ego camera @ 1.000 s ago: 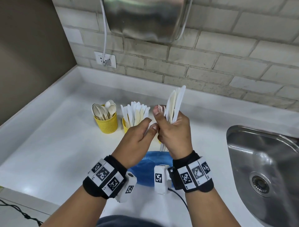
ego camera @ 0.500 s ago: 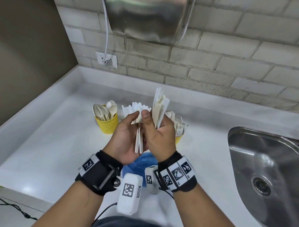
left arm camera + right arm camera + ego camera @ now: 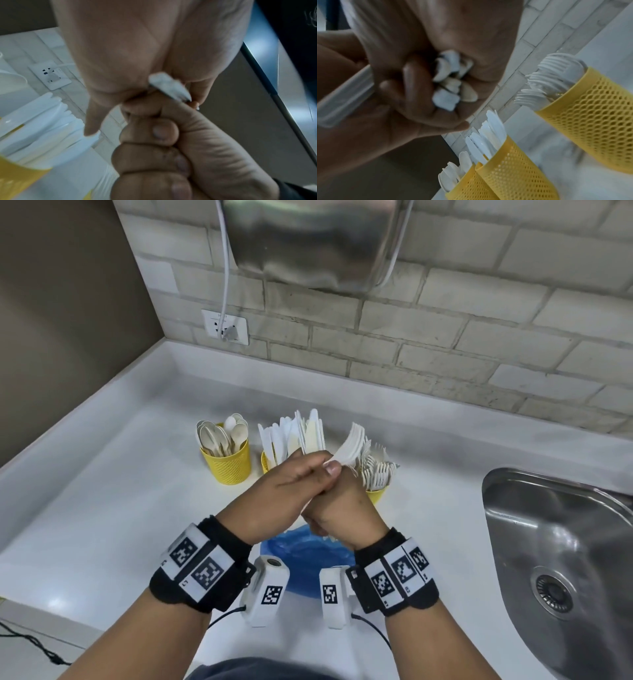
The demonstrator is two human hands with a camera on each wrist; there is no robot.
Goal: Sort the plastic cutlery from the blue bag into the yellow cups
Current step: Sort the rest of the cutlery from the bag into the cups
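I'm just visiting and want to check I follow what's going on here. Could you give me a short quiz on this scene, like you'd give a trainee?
1. Multiple choice: the leftmost yellow cup holds A) forks, B) spoons, C) knives.
2. True or false: the left hand and the right hand are both empty.
3. Where does the blue bag lie relative to the three cups?

Key
1. B.
2. False: the hands are pressed together around a bundle of white plastic cutlery.
3. On the counter, nearer the person than the cups, below the hands.
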